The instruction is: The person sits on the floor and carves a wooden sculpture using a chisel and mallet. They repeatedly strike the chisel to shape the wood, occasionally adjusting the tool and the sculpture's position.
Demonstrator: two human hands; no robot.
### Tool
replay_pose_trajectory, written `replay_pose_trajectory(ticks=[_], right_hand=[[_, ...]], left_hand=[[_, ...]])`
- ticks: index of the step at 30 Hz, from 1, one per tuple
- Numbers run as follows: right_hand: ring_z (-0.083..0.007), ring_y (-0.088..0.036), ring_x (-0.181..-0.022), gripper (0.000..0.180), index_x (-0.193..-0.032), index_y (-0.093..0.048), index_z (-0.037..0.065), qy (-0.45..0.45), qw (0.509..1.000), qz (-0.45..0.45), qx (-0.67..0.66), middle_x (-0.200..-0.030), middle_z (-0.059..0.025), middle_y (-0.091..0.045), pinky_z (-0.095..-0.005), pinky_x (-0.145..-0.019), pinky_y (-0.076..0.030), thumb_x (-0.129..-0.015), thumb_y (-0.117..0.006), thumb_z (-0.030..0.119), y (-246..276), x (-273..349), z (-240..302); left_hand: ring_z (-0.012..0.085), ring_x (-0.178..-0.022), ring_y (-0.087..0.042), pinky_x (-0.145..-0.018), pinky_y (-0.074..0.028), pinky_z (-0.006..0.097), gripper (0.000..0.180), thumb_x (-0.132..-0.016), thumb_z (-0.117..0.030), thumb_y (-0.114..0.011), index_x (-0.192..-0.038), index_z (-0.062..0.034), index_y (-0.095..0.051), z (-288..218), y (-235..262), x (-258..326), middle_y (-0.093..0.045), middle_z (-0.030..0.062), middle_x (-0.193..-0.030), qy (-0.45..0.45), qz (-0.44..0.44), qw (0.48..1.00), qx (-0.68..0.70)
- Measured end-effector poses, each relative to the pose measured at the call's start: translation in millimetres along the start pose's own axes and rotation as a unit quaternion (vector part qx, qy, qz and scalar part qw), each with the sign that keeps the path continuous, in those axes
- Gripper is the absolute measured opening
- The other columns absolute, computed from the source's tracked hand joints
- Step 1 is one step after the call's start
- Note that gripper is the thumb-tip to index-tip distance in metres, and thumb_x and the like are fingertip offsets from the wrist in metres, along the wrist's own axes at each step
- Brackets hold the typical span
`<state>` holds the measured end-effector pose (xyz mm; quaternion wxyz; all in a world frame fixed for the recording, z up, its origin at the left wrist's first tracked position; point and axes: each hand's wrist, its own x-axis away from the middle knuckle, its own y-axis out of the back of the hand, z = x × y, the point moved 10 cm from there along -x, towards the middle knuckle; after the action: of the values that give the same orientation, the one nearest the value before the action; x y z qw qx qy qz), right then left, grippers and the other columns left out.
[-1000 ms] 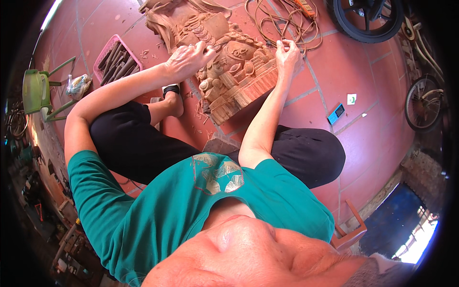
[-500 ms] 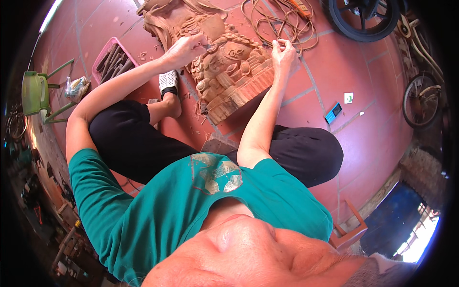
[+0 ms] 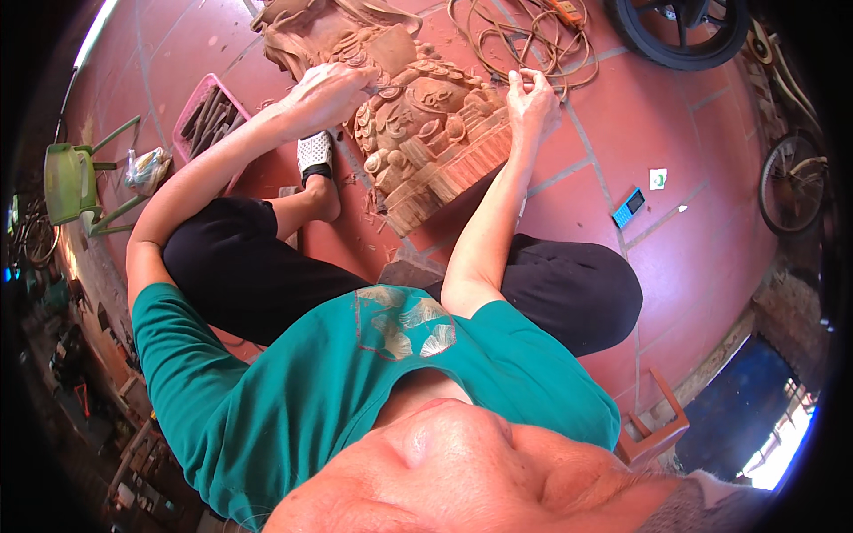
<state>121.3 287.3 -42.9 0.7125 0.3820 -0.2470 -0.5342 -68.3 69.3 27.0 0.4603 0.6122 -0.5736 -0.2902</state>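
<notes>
A carved reddish-brown wood piece (image 3: 435, 115), thick with rounded relief, lies on the tiled floor between my bent legs. Over its left side my left hand (image 3: 330, 96) is closed, its knuckles up. A small dark tip shows by those fingers against the carving, too little to name what I grip. At the carving's right edge my right hand (image 3: 533, 102) is raised with its fingers curled and pinched together. Whether anything sits in that pinch cannot be made out. Wood chips lie about the near left end of the carving.
Left of the carving stands a pink basket (image 3: 184, 120) of dark stick-like tools, with a plastic bag (image 3: 147, 167) and a green chair (image 3: 69, 185) beyond. A brown cord (image 3: 511, 40) coils at the far side. A blue phone (image 3: 628, 207) and a small white-green packet (image 3: 657, 178) lie right.
My left hand has drawn a little to the left and turned at the wrist, still closed. My right hand stays almost in place. The whole view has shifted slightly.
</notes>
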Motion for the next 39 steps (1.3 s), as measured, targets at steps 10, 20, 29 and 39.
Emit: replay_pose_trajectory(ticks=[10,20,29,39], right_hand=[[-0.0246,-0.068,-0.084,0.024,-0.098,-0.071,0.021,0.007,1.000,-0.011,0.019,-0.082,-0.0005,-0.073,-0.0405,-0.073,-0.050,-0.083,-0.070,0.040,1.3,2.0,0.3],[-0.0247,-0.068,-0.084,0.025,-0.097,-0.071,0.021,-0.002,1.000,0.011,-0.005,-0.080,-0.0010,-0.072,-0.0418,-0.073,-0.050,-0.083,-0.070,0.041,-1.3,0.2,-1.6],[-0.0263,-0.068,-0.086,0.026,-0.099,-0.071,0.021,0.009,1.000,0.000,-0.007,-0.082,-0.0006,-0.073,-0.0427,-0.074,-0.050,-0.084,-0.069,0.042,2.5,0.8,2.3],[-0.0279,-0.068,-0.083,0.025,-0.102,-0.069,0.016,0.034,0.999,-0.016,-0.007,-0.082,-0.0035,-0.073,-0.0443,-0.070,-0.050,-0.085,-0.069,0.034,6.8,3.3,6.8]], left_hand=[[0.0419,-0.083,-0.062,-0.070,-0.049,0.048,0.018,-0.088,-0.011,-0.054,-0.103,-0.0010,-0.054,14.1,-23.7,11.4,-0.063,0.0222,-0.083,-0.010,-0.057,0.996,0.061],[0.0338,-0.074,-0.065,-0.066,-0.050,0.044,0.025,-0.087,-0.014,-0.059,-0.108,-0.0020,-0.056,26.3,-33.4,-3.7,-0.065,0.0179,-0.077,0.024,-0.107,0.980,0.169],[0.0267,-0.068,-0.061,-0.066,-0.048,0.038,0.022,-0.087,-0.014,-0.061,-0.104,-0.0008,-0.057,22.9,-25.7,-4.4,-0.061,0.0141,-0.075,0.047,-0.052,0.982,0.174],[0.0233,-0.069,-0.061,-0.066,-0.048,0.038,0.021,-0.087,-0.015,-0.061,-0.103,-0.0015,-0.060,27.4,-28.2,-6.0,-0.063,0.0136,-0.077,0.054,-0.019,0.979,0.198]])
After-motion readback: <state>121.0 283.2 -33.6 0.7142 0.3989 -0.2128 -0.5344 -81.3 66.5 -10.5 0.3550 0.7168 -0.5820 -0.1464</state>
